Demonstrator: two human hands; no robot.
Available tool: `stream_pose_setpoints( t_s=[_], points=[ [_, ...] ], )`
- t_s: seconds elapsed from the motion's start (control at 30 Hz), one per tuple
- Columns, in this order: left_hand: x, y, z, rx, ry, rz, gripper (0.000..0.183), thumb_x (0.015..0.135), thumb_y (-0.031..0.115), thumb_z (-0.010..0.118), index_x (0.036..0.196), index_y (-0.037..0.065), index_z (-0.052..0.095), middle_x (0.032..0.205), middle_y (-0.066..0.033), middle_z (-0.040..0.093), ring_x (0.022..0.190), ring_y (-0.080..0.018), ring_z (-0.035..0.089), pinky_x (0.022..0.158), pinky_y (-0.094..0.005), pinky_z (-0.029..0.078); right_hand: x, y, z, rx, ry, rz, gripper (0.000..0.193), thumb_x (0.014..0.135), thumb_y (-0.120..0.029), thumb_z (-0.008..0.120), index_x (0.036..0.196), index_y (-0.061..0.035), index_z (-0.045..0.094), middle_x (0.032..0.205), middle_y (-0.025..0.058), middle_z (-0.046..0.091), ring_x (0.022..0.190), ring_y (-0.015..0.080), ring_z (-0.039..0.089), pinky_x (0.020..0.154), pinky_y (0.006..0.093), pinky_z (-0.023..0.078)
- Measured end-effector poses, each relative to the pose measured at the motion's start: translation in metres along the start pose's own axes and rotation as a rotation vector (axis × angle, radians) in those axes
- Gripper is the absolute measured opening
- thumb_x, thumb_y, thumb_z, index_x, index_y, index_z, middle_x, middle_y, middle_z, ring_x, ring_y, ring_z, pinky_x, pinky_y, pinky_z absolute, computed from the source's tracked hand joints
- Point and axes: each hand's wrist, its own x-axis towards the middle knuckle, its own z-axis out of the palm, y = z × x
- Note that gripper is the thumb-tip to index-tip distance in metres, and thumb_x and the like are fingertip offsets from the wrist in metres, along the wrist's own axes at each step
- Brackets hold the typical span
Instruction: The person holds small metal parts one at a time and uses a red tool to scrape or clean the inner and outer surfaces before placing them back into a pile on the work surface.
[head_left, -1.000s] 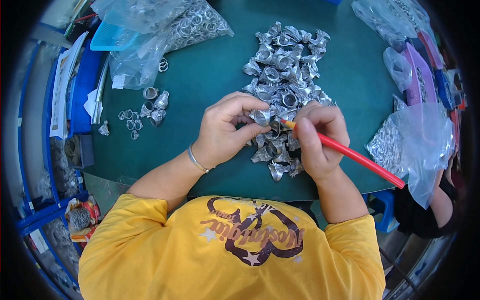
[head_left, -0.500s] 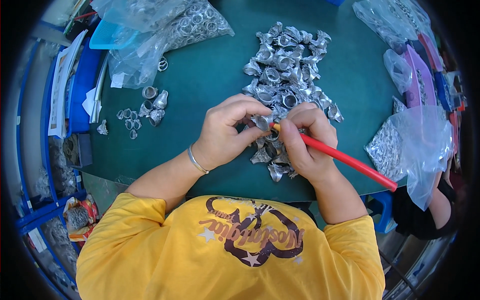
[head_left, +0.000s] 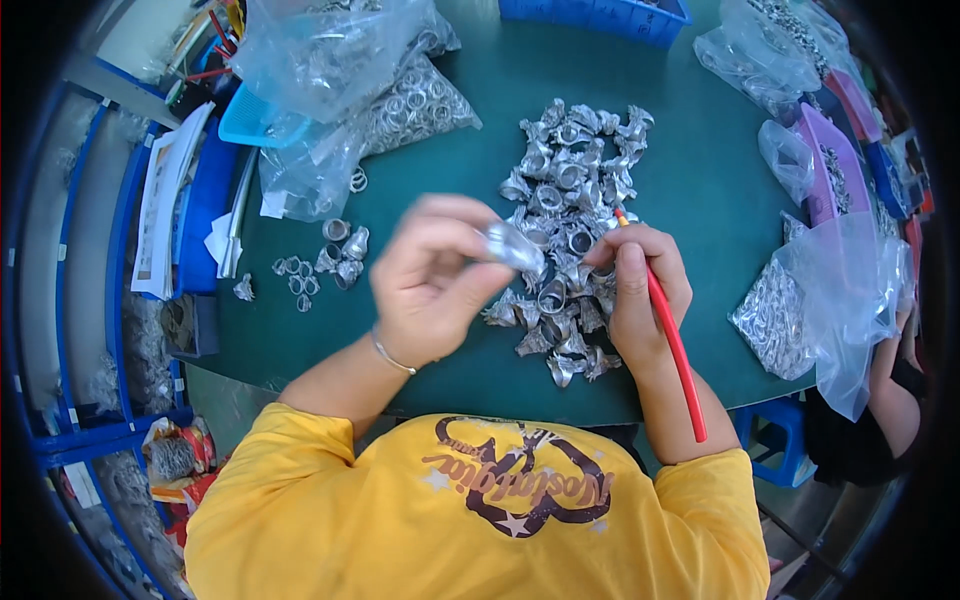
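Note:
My left hand [head_left: 428, 285], blurred by motion, pinches a chunky silver-coloured ring [head_left: 514, 248] between thumb and fingers over the left side of a pile of similar rings [head_left: 568, 175]. The held ring is smeared, so its shape is unclear. My right hand [head_left: 648, 295] is at the pile's right side, curled around a red pen-like tool [head_left: 677, 355]. Its short orange tip pokes up above the fingers, and its long red shaft slants down along my forearm. The fingertips of this hand are close to the rings; whether they touch one cannot be told.
Several loose rings [head_left: 346, 262] and thin bands [head_left: 298, 278] lie left on the green table [head_left: 430, 180]. Bags of rings [head_left: 420, 105] fill the far left; a blue bin [head_left: 600, 18] stands at the back. Plastic bags [head_left: 775, 318] and a pink tray [head_left: 825, 165] line the right.
My hands have parted. The left drew leftward with the ring, away from the tool tip. In my right hand the tool swung steeper, its tip now pointing away from me. The view shifted slightly.

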Motion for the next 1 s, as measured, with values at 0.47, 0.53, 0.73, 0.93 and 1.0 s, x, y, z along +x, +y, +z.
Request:
stream_pose_setpoints(
  t_s=[0.47, 0.53, 0.73, 0.93, 1.0],
  points=[
    [0.045, -0.018, -0.011, 0.845, -0.521, 0.061, 0.017, 0.068, 0.008, 0.076, 0.080, 0.005, 0.065, 0.104, -0.0126, 0.059, 0.098, -0.0304, 0.055, 0.085, -0.0374, 0.044, 0.002, -0.003, 0.000, 0.005, 0.053, 0.083, 0.014, 0.096, -0.010, 0.051, 0.097, 0.0005, 0.059, 0.081, 0.0078, 0.063, 0.076, 0.0118, 0.060, 0.068, 0.0243, 0.048],
    [0.016, -0.036, -0.004, 0.812, -0.563, -0.097, 0.020, 0.068, 0.007, 0.077, 0.084, 0.004, 0.064, 0.113, -0.0144, 0.056, 0.102, -0.0308, 0.054, 0.086, -0.0352, 0.045, 0.002, -0.005, 0.001, 0.046, 0.072, 0.135, 0.016, 0.096, -0.011, 0.050, 0.101, 0.0010, 0.058, 0.082, 0.0077, 0.063, 0.077, 0.0113, 0.060, 0.068, 0.0246, 0.048],
    [-0.009, -0.032, -0.001, 0.556, -0.236, -0.016, 0.021, 0.067, 0.001, 0.078, 0.083, 0.003, 0.065, 0.103, -0.0098, 0.063, 0.088, -0.0206, 0.062, 0.072, -0.0271, 0.049, 0.006, -0.010, 0.001, -0.209, -0.069, 0.098, 0.013, 0.087, -0.004, 0.060, 0.097, 0.0015, 0.066, 0.082, 0.0119, 0.063, 0.077, 0.0213, 0.062, 0.071, 0.0267, 0.049],
    [-0.022, -0.030, 0.011, 0.200, -0.086, -0.234, 0.033, 0.068, -0.002, 0.078, 0.096, 0.003, 0.061, 0.102, -0.0095, 0.063, 0.090, -0.0137, 0.062, 0.068, -0.0229, 0.050, 0.004, -0.002, 0.009, -0.169, -0.170, -0.101, 0.018, 0.082, 0.002, 0.064, 0.099, 0.0003, 0.065, 0.084, 0.0119, 0.064, 0.077, 0.0212, 0.062, 0.066, 0.0294, 0.049],
    [-0.022, -0.033, 0.008, 0.257, -0.109, -0.155, 0.030, 0.069, -0.004, 0.076, 0.094, 0.002, 0.061, 0.102, -0.0098, 0.061, 0.089, -0.0146, 0.061, 0.070, -0.0235, 0.051, 0.006, -0.009, 0.003, -0.190, -0.184, -0.113, 0.019, 0.081, 0.002, 0.064, 0.100, 0.0011, 0.064, 0.084, 0.0120, 0.064, 0.075, 0.0204, 0.062, 0.066, 0.0288, 0.049]
  ],
)
